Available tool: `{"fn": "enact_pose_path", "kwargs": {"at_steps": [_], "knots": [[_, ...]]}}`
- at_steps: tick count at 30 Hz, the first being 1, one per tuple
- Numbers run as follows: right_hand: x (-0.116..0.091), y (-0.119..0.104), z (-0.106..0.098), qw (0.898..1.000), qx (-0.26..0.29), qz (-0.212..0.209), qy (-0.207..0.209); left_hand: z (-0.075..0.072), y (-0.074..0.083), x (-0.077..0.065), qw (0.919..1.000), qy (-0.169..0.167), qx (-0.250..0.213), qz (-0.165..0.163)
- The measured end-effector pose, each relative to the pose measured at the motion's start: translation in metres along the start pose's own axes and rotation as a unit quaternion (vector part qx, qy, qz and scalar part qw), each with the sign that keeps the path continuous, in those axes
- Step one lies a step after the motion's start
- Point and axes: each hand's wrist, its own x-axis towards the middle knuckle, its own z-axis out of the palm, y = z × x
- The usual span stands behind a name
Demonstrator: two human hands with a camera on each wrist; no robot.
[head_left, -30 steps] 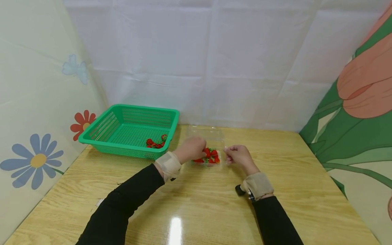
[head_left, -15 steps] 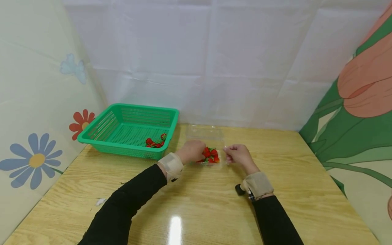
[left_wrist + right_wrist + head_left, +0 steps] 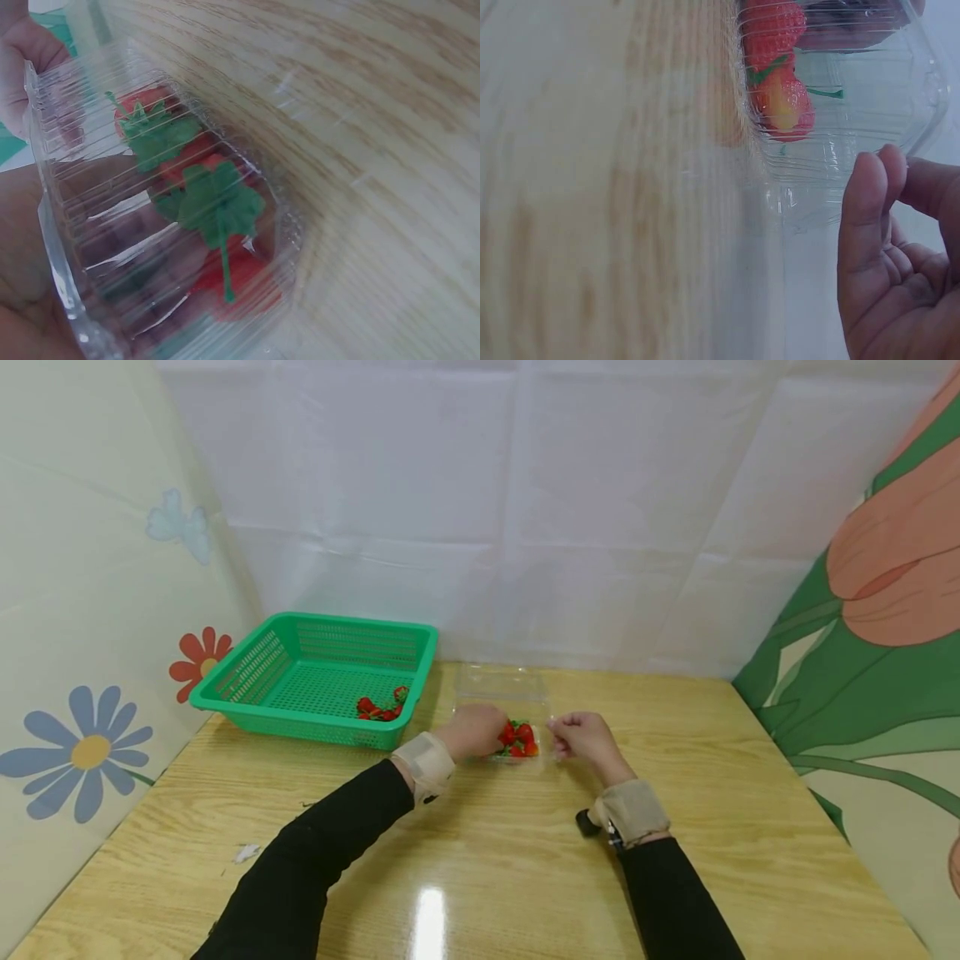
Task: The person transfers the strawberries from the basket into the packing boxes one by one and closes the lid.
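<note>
Our right grip (image 3: 588,743) pinches the box (image 3: 870,120) by its rim, best for likely light, bendy plastic; beside it, whether our left grip (image 3: 477,731) holds any strawberries (image 3: 524,734) we can't tell.

The head view is quite bright and evenly lit, with one white glare on the near part of the table (image 3: 750,827) and soft shadows. Both wrist views are hazy; thin reflections streak the plastic box (image 3: 64,277).
</note>
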Motion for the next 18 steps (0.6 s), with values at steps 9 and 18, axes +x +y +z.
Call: {"fn": "enact_pose_path", "kwargs": {"at_steps": [9, 18], "knots": [[-0.0009, -0.0008, 0.0013, 1.000, 0.007, -0.002, 0.004, -0.0012, 0.0021, 0.0007, 0.9998, -0.007, 0.021, -0.001], [0.0003, 0.0008, -0.0003, 1.000, 0.003, -0.001, -0.002, -0.0036, -0.0021, -0.0023, 0.9997, 0.006, 0.009, 0.021]]}}
